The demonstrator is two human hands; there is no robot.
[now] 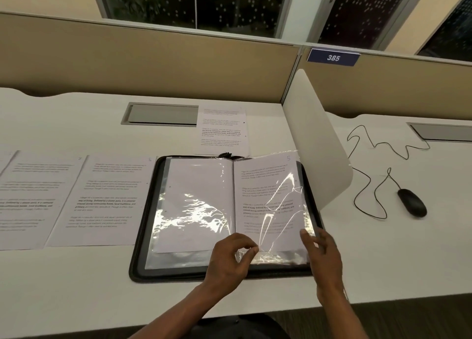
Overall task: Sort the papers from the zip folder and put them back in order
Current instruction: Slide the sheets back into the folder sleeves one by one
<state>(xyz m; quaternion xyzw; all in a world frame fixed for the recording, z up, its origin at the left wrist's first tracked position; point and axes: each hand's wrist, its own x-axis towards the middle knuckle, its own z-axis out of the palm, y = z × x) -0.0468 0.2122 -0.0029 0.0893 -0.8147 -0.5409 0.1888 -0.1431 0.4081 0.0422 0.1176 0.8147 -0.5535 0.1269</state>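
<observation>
desk: white top (255, 295), long run shared with the next bay; my zip folder (143, 236) lies open flat near the front edge, black zip border all round.
folder left page: clear sleeve (194, 211) with a blank-side sheet inside, glare across the lower half.
folder right page: printed sheet marked 5 (265, 185) in a crinkled clear sleeve, top corner of the sheet poking past the folder's far edge.
my left hand (229, 259): thumb and forefinger pinching the bottom edge of the right-hand sleeve, other fingers curled under.
my right hand (324, 254): on the sleeve's lower right corner at the folder edge, fingers loosely bent; cannot tell if they actually grip it.
loose papers: two printed sheets side by side left of the folder, the nearer (102, 200) touching its edge, the farther (28, 200) partly cut by the frame; a sliver of a third at far left.
far sheet: one more printed page (223, 129) beyond the folder, overlapping the right end of the grey cable hatch (161, 113).
divider: white curved panel (316, 144) stands just right of the folder.
next bay: black wired mouse (411, 202), cable looping across the top; second hatch at the right edge.
room: beige partition (143, 60) behind the desk, blue plate reading 385 (333, 57), dark windows above.
</observation>
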